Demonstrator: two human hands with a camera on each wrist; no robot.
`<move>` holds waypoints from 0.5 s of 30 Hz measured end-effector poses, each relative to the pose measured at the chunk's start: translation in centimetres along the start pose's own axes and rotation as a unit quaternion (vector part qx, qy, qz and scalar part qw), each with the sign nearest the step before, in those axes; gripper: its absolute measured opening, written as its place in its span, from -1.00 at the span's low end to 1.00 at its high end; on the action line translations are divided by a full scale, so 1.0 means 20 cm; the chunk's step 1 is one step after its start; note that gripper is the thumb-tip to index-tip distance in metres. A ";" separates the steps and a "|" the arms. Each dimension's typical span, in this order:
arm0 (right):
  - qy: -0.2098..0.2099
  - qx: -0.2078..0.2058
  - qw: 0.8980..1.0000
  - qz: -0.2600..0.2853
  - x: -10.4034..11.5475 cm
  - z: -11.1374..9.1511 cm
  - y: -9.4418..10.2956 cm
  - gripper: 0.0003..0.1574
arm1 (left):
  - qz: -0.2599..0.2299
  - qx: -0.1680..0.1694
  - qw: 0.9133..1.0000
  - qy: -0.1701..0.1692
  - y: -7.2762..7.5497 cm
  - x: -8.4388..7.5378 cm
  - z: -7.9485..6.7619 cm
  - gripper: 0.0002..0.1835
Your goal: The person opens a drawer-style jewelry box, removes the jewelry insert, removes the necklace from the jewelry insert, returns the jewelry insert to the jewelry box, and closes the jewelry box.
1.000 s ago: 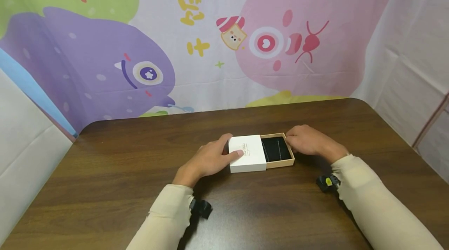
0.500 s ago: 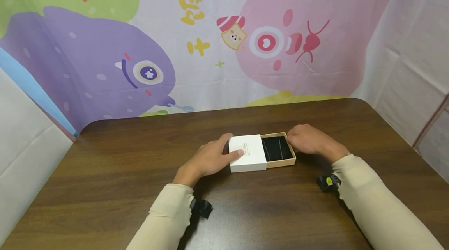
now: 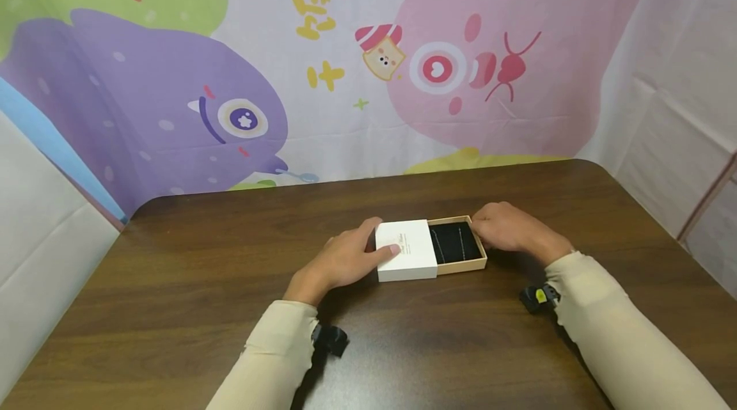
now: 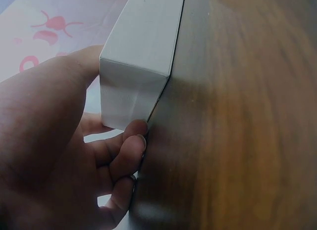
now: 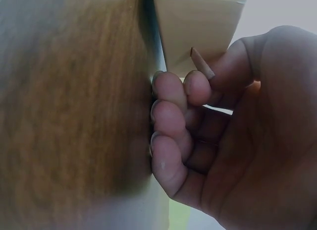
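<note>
A white box sleeve with small gold print lies on the table, and a kraft-coloured drawer sticks out of its right end. Inside the drawer is a black pad crossed by thin silvery chain strands. My left hand holds the sleeve at its left end, thumb on top and fingers at the far side. At the drawer's right end my right hand pinches a small pull tab between thumb and index finger. Its other fingers are curled, close to the tabletop.
The brown wood-grain table reaches back to a cartoon-print cloth hanging behind it. Pale cloth hangs at the right side too. Both wrists carry small black cameras below beige sleeves.
The drawer has slid slightly farther right out of the sleeve, and my right hand has shifted right with it. My left hand and the sleeve stay in place.
</note>
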State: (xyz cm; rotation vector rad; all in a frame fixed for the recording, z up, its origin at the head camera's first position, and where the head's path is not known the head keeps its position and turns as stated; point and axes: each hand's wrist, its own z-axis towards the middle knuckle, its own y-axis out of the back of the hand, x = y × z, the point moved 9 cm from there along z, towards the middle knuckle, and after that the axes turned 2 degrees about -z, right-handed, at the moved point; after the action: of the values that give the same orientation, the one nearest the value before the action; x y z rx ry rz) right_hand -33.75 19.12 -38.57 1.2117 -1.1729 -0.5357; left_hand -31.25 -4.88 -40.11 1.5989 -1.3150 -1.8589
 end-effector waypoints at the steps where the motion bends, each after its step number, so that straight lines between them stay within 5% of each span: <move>1: -0.001 0.000 1.000 0.002 0.00 0.00 0.00 -0.53 | 0.000 0.000 1.000 0.000 0.00 0.00 0.00 -0.31; 15: -0.017 -0.005 1.000 0.011 -0.03 0.01 0.00 -0.57 | 0.001 0.001 1.000 -0.005 0.00 0.00 0.00 -0.31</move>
State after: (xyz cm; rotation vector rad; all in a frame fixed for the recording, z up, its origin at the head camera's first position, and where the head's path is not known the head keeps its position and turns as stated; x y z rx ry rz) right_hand -34.11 19.61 -38.78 1.1848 -1.2095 -0.5463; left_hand -31.23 -4.85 -40.07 1.5903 -1.3221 -1.8663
